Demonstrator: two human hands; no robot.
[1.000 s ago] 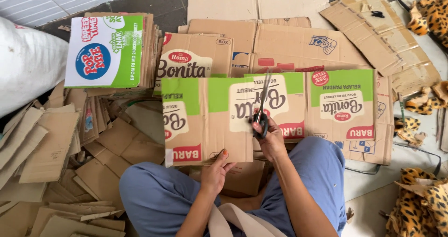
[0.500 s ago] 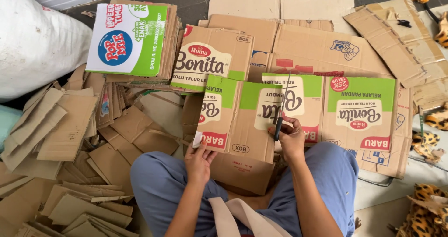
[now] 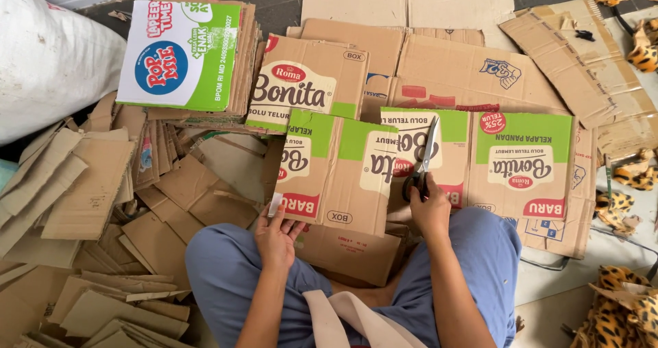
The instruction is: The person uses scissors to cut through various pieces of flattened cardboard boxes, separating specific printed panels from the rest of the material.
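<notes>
**Scissors meet a flattened carton on a floor strewn with cardboard**

The right hand [image 3: 430,207] is closed around the dark handles of a pair of scissors [image 3: 421,159], blades pointing up and away across the face of a flattened green-and-brown carton [image 3: 439,163]. The left hand [image 3: 277,235] pinches the carton's near left corner, thumb on top and fingers curled beneath, lifting that left panel so it tilts up from the rest. The carton lies unfolded across the lap of a seated person in blue trousers [image 3: 480,252], its right panels reaching out over the floor.

Just beyond the carton lies another printed brown box [image 3: 308,80], flattened, and farther back a spread of plain brown cardboard sheets [image 3: 466,67]. At the upper left stands a stack of flat cartons [image 3: 181,56], topped by a white, green and blue printed one. Loose cut cardboard pieces [image 3: 89,190] are heaped along the left side, touching and overlapping one another. A bulging white sack [image 3: 48,60] fills the far left corner. Leopard-print fabric scraps [image 3: 627,307] lie scattered along the right edge, well apart from the hands.
</notes>
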